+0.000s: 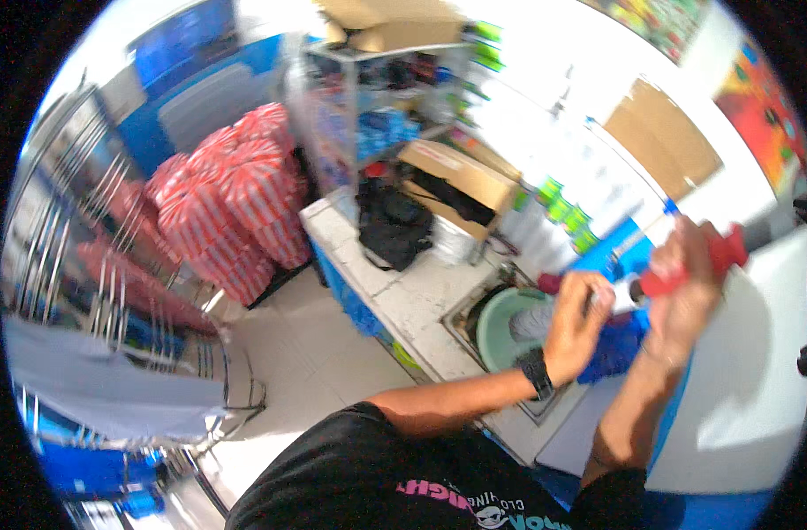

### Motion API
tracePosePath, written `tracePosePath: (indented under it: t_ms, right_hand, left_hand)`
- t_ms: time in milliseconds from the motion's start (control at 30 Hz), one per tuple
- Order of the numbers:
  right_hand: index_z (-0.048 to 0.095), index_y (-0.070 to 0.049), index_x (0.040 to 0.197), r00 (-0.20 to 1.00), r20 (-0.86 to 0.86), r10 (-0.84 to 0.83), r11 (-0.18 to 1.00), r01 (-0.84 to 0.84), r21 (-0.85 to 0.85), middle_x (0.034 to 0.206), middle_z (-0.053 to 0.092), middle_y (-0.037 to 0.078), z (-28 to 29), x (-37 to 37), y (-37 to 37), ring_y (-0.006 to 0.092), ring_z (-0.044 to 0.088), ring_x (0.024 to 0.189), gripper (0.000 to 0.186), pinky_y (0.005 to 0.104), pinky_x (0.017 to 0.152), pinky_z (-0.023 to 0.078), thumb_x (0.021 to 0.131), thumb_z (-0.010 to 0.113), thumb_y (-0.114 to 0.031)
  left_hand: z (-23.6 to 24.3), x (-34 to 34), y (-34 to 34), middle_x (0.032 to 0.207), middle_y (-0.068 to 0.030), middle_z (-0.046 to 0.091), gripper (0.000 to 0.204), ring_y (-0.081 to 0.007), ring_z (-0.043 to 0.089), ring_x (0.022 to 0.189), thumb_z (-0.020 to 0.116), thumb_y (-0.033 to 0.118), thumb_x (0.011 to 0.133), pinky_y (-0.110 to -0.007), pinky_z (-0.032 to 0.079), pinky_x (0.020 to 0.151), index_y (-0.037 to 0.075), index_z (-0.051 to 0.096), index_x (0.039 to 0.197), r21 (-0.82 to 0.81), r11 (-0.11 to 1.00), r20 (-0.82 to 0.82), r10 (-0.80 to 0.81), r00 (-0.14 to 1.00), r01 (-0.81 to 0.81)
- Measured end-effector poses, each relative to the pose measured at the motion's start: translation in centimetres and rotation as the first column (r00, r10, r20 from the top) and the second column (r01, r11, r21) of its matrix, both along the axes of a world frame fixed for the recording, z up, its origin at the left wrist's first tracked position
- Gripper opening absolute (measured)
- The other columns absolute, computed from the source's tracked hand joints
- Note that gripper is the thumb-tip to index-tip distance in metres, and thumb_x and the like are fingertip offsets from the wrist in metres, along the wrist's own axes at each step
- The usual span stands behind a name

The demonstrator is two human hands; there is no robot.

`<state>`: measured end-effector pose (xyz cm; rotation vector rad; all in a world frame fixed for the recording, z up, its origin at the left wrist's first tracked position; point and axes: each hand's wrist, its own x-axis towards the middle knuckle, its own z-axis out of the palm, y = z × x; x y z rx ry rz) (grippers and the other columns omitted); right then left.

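My left hand (580, 322), with a black watch (536, 373) on its wrist, is curled over the sink (461, 322). What its fingers hold, if anything, is blurred. Just beside it, a grey ribbed cylinder (531, 323) reaches into a pale green basin (500, 340) set in the sink. A small maroon piece (550, 283) shows by the fingertips. Raised to the right, my right hand (686, 283) is wrapped round a long red object (728, 250) with a grey end, too smeared to name. Something blue (613, 349) lies below both hands.
On the tiled counter (386, 296) stand a black bag (394, 225) and an open cardboard box (461, 181). A loaded shelf (355, 115) rises behind. Red-and-white striped bundles (235, 199) and a metal rack (112, 274) are at left. A white wall (748, 371) borders the right.
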<state>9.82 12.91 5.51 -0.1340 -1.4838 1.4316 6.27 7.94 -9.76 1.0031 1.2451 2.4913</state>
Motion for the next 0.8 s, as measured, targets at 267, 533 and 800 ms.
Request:
tracePosePath:
  t_ms: [267, 533, 800]
  right_hand:
    - [0.046, -0.008, 0.073, 0.714, 0.076, 0.696, 0.713, -0.700, 0.046, 0.055, 0.045, 0.001, 3.9, -5.3, -14.4, 0.0122, 0.044, 0.044, 0.025, 0.0279, 0.044, 0.041, 0.090, 0.065, -0.009]
    - [0.051, -0.008, 0.075, 0.343, -0.016, 0.939, 0.323, -0.900, -0.292, 0.055, 0.048, 0.001, -5.7, -16.9, -23.4, 0.0127, 0.046, 0.045, 0.019, 0.0307, 0.047, 0.043, 0.089, 0.063, -0.007]
    - [0.052, -0.008, 0.078, 0.086, -0.007, 0.996, 0.079, -0.942, -0.325, 0.065, 0.053, 0.003, -13.5, -18.1, -34.8, 0.0129, 0.049, 0.052, 0.020, 0.0297, 0.053, 0.045, 0.092, 0.066, -0.008]
  left_hand:
    - [-3.1, -10.7, -14.1, 0.090, -0.0174, 0.058, 0.056, -0.0311, 0.060, 0.085, 0.036, 0.046, 0.108, -0.039, 0.047, 0.080, -0.003, 0.062, 0.098, -0.234, 0.951, -0.250, -0.261, 0.932, 0.203]
    - [-17.7, -15.4, -35.7, 0.110, -0.0141, 0.068, 0.036, -0.0275, 0.066, 0.108, 0.051, 0.030, 0.105, -0.039, 0.049, 0.097, 0.003, 0.063, 0.125, -0.509, 0.806, 0.052, 0.380, 0.923, -0.303]
    - [-21.9, -7.3, -43.9, 0.117, -0.0195, 0.066, 0.058, -0.0300, 0.064, 0.113, 0.077, 0.040, 0.087, -0.043, 0.048, 0.100, 0.005, 0.059, 0.130, -0.712, 0.270, -0.342, 0.673, 0.655, -0.649]
